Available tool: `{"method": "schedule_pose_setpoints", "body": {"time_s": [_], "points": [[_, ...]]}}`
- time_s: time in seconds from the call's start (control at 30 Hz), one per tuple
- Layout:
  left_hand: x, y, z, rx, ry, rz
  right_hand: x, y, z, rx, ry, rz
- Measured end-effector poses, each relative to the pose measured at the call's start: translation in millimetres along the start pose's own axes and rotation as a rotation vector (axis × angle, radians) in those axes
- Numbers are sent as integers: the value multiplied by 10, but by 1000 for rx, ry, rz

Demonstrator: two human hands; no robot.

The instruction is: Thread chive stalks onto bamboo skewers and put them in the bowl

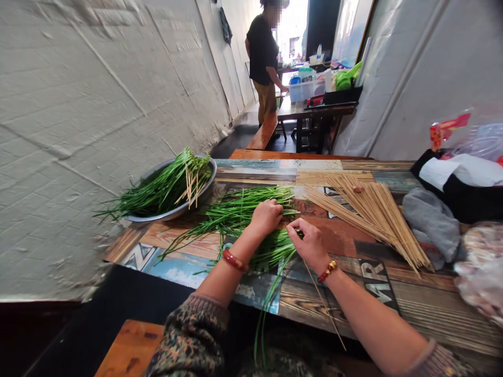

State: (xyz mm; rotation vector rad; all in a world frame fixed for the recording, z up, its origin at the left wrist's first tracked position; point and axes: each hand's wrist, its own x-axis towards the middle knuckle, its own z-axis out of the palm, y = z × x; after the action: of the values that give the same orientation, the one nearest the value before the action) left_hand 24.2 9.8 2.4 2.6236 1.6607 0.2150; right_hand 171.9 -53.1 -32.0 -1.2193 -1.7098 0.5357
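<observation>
A loose pile of garlic chives (239,207) lies across the table in front of me. My left hand (268,215) is closed over the chives near their pale cut ends, its fingertips partly hidden. Close on its right, my right hand (308,238) is pinched shut around a thin bamboo skewer (324,302), which slants down past the table's front edge. A few long chive blades (271,294) trail from beside the right hand over that edge. To the right, a fan of bare bamboo skewers (373,214) rests on the tabletop.
At the left stands a metal basin (173,212) of chives with several skewered bundles (189,186) on top. A grey cloth-like bag (431,222) and a clear plastic bag (481,267) sit at the right. Beyond, a person (264,55) stands beside another table (298,109).
</observation>
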Motion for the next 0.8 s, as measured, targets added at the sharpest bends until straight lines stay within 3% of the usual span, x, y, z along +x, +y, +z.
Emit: {"method": "schedule_pose_setpoints", "body": {"time_s": [0.1,0.37,0.63,0.8], "points": [[18,-49,29,-51,30,5,0,3,9,5,-3,10],[-23,-224,-73,-635,156,-27,99,65,-93,94,72,177],[20,-87,-42,-1010,39,-49,146,85,-142,197,25,191],[74,6,-34,-1068,11,-49,156,40,-158,209,-6,184]]}}
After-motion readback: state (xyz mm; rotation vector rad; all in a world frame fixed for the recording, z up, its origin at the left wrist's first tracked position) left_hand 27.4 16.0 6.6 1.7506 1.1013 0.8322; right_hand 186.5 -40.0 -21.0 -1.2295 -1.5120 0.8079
